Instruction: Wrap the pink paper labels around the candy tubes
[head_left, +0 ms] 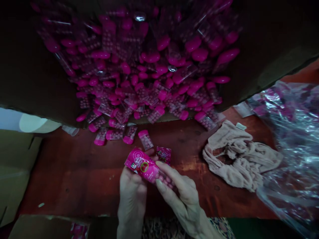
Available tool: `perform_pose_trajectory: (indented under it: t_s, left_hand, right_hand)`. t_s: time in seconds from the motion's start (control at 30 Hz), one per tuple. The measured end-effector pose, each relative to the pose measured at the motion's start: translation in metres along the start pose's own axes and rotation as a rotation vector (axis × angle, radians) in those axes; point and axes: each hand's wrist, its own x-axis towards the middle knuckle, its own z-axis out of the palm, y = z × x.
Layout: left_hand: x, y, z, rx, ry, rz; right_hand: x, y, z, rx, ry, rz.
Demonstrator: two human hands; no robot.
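Fingers [167, 172]: closed on a tube [142, 166] from both sides, the left hand [132, 196] cupped under it and the right hand [183, 199] pinching across it.
Tube: glossy pink printed sleeve over clear plastic, round pink beads showing at the lower end; held just above the table [74, 176]. If the pinch is loosened, the slick sleeve could be dropped. Whether its end is sealed cannot be told, so beads might be spilled.
Heap [129, 76]: many clear, pink-capped tubes, smooth and rounded, sloping out of a dark cardboard carton [37, 83]. Its loose lower edge could be set sliding if knocked, and tubes could be scattered.
Sachet [163, 155]: small, shiny, pink; just beyond the hands, easily brushed aside.
Cloth [239, 156]: crumpled beige knit, lying on the table.
Bag [286, 139]: crinkled clear plastic, slippery, heaped at the right.
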Motion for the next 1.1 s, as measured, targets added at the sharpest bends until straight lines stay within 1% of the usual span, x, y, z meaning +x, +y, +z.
perform_pose_trajectory:
  t_s: [0.03, 0.1, 0.17, 0.2, 0.3, 0.37, 0.47, 0.53, 0.6, 0.63, 0.67, 0.73, 0.8, 0.87, 0.9, 0.97, 1.03, 1.1]
  left_hand:
    - [-0.003, -0.005, 0.000, -0.005, 0.023, -0.062]
    - [-0.005, -0.011, -0.001, 0.004, 0.092, -0.115]
    - [-0.004, -0.012, -0.002, 0.026, 0.118, -0.105]
    - [-0.002, -0.010, -0.003, 0.043, 0.108, -0.087]
    - [0.004, -0.002, -0.003, 0.113, 0.004, -0.074]
    - [0.006, 0.003, -0.003, 0.171, -0.090, -0.081]
    - [0.007, 0.008, -0.001, 0.207, -0.184, -0.076]
    - [0.006, 0.008, 0.001, 0.184, -0.224, -0.081]
    - [0.005, 0.005, 0.003, 0.154, -0.241, -0.117]
    - [0.004, 0.003, 0.005, 0.145, -0.223, -0.140]
    - [0.003, 0.000, 0.006, 0.140, -0.176, -0.159]
    - [0.001, -0.006, 0.009, 0.121, -0.011, -0.172]
    - [0.001, -0.011, 0.012, 0.083, 0.158, -0.159]
    - [0.001, -0.013, 0.016, 0.042, 0.261, -0.136]
    - [0.001, -0.013, 0.017, 0.033, 0.283, -0.133]
    - [0.001, -0.012, 0.020, 0.040, 0.272, -0.162]
    - [-0.001, -0.010, 0.021, 0.045, 0.214, -0.213]
    - [-0.003, -0.009, 0.020, 0.043, 0.139, -0.271]
  right_hand:
    - [0.000, 0.001, 0.000, -0.001, -0.013, 0.005]
    - [-0.002, 0.002, 0.001, 0.002, -0.025, 0.028]
    - [-0.003, 0.002, 0.002, 0.016, -0.032, 0.098]
    - [-0.004, 0.001, 0.003, 0.028, -0.046, 0.137]
    - [-0.007, -0.003, 0.003, 0.051, -0.117, 0.213]
    - [-0.008, -0.006, 0.002, 0.049, -0.145, 0.228]
    - [-0.010, -0.008, 0.000, 0.031, -0.115, 0.199]
    - [-0.010, -0.006, 0.001, 0.044, -0.081, 0.173]
    - [-0.010, -0.003, 0.003, 0.080, -0.078, 0.191]
    - [-0.010, -0.002, 0.004, 0.095, -0.073, 0.207]
    - [-0.009, 0.000, 0.005, 0.106, -0.069, 0.225]
    - [-0.008, 0.002, 0.008, 0.106, -0.064, 0.250]
    - [-0.007, 0.003, 0.010, 0.083, -0.077, 0.241]
    - [-0.007, 0.002, 0.011, 0.043, -0.110, 0.234]
    - [-0.007, 0.001, 0.011, 0.024, -0.119, 0.231]
    - [-0.007, 0.001, 0.010, 0.021, -0.145, 0.224]
    - [-0.009, 0.004, 0.008, 0.060, -0.178, 0.218]
    - [-0.011, 0.009, 0.004, 0.085, -0.211, 0.257]
